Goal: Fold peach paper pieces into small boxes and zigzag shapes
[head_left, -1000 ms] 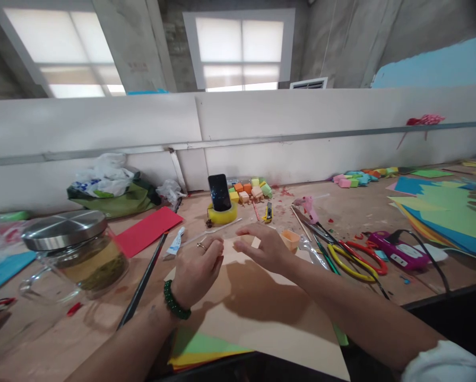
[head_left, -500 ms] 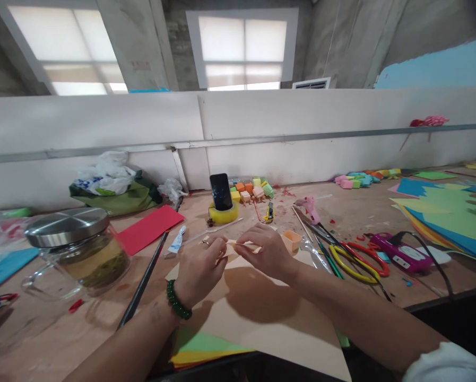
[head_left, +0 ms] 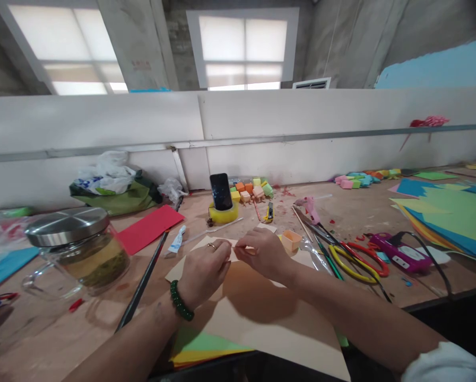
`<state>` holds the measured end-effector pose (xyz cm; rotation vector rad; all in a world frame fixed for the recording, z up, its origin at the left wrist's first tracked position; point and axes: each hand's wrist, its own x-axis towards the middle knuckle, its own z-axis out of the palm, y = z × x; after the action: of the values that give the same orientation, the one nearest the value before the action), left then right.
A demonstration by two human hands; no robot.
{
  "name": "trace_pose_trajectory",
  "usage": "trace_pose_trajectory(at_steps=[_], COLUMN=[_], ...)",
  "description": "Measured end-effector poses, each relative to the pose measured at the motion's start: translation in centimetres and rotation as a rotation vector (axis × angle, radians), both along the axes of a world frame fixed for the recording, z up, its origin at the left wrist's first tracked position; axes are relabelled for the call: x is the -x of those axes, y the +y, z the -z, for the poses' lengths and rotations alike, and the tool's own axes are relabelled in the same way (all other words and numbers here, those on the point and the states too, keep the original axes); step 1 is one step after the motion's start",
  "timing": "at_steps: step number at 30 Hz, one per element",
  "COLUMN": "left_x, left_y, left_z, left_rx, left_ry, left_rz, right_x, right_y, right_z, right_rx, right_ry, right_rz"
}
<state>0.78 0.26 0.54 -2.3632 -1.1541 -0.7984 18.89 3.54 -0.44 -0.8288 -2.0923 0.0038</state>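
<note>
My left hand (head_left: 206, 270), with a ring and a green bead bracelet, is closed in a pinch over a large peach paper sheet (head_left: 285, 339). Its fingertips meet those of my right hand (head_left: 266, 254), which is pinched too. Between them is a small piece of peach paper, now mostly hidden by the fingers. Just beyond my right hand lies a small flat paper piece (head_left: 267, 227). A little folded orange paper box (head_left: 291, 240) stands to its right. Green and yellow sheets (head_left: 206, 347) show under the peach sheet's near edge.
At left stand a lidded glass mug (head_left: 90, 260) and red paper (head_left: 152, 229). Behind my hands, a phone (head_left: 221, 192) leans by a yellow tape roll (head_left: 224, 214), near folded paper cubes (head_left: 245, 195). Scissors (head_left: 357, 262), a pink glue gun (head_left: 310, 208) and a purple power strip (head_left: 403, 252) lie right.
My fingertips have closed in, covering the small paper piece that showed more before. My left hand has shifted slightly right. Another person's hand at the far right edge is out of view.
</note>
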Motion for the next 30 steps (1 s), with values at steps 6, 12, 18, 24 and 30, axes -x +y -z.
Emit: trace_pose_trajectory(at_steps=[6,12,18,24,30], left_x=[0.0,-0.1,-0.3,-0.4,0.1], left_y=[0.2,0.4,0.2,0.1,0.8], left_z=[0.0,-0.3,-0.2,-0.1,0.2], left_rx=[0.147,0.197,0.163,0.217,0.211], left_ry=[-0.085,-0.165,-0.144,-0.113,-0.251], left_rz=[0.018,0.047,0.027,0.005,-0.049], right_x=[0.2,0.3,0.7,0.9,0.1], right_y=[-0.2,-0.7,-1.3,-1.8,-1.4], right_z=[0.6,0.5,0.3,0.3,-0.4], right_rx=[-0.171,-0.222,-0.366,-0.395,-0.213], right_ry=[-0.137,-0.19,-0.265,-0.291,-0.132], right_rz=[0.042,0.063,0.108,0.123,0.138])
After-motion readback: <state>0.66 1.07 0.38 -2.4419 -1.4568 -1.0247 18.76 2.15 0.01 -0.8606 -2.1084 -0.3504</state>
